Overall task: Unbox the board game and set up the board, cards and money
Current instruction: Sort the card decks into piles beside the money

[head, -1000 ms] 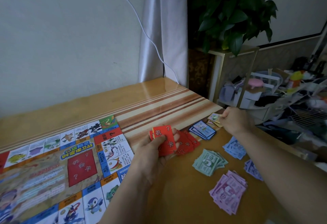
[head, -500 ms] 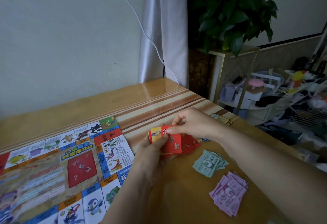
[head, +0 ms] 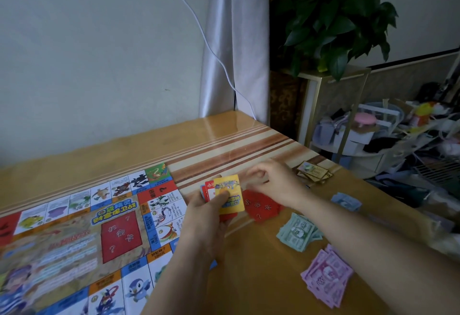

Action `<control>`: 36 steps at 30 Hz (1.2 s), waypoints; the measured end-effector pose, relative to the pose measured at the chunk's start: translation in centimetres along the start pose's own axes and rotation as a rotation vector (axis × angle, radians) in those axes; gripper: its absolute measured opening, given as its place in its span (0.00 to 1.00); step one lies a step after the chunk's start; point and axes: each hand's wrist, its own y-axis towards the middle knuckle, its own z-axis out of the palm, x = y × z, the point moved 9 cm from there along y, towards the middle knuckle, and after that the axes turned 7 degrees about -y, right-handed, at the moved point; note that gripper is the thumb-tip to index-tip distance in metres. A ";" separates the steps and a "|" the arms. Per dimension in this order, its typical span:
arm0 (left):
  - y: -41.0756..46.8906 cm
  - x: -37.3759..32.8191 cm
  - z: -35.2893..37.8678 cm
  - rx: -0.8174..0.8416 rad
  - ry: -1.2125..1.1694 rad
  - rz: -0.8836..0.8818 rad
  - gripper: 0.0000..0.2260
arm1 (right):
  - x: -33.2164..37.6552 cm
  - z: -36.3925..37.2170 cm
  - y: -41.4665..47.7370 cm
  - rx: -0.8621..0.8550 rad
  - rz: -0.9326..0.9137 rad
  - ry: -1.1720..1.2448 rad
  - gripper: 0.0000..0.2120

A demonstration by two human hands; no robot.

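Head view: a yellow card [head: 229,197] is now shown on top of the stack of cards [head: 206,191] gripped in the left hand [head: 204,217], where a red one was seen before. The right hand [head: 276,183] has been drawn back over the red pile [head: 261,209] just to its right on the worktop [head: 249,277]. Whether anything is pinched in it cannot be told. Sorting is judged half done. The yellow card's long side is pointed away from the person, picture side up.

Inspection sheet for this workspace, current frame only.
Surface: glossy wooden table with brown stripes, level.
Job's things: colourful printed game board flat at left; loose red card pile; green banknote pile, pink banknote pile, blue banknote pile and tan notes lie apart at right.
Clutter: mixed household items heaped beside the table.
Grippers: left hand grips fanned red cards with a yellow card on top; right hand hovers curled over the red pile, hold unclear.
Cables: white cable hangs down the wall.
Surroundings: green leafy plant on gold-framed stand; grey curtain.
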 end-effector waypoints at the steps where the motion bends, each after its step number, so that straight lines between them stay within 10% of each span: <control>1: 0.0 0.1 0.1 0.001 0.021 0.000 0.05 | 0.3 -0.7 0.0 -0.009 0.026 0.133 0.12; 9: -0.3 0.8 0.7 0.013 0.004 -0.041 0.05 | 2.1 -1.0 -0.6 0.273 0.085 0.371 0.05; 16: -0.8 1.3 0.9 -0.030 -0.253 -0.166 0.12 | -6.3 -7.9 -0.3 -0.313 0.243 0.387 0.06; 31: -1.5 2.1 2.9 0.146 -0.251 -0.220 0.15 | -14.4 -5.4 -0.6 -0.257 0.465 -0.419 0.09; 36: -1.5 1.9 2.7 0.155 -0.081 -0.149 0.11 | -6.8 -6.0 0.0 -0.275 0.228 -0.040 0.06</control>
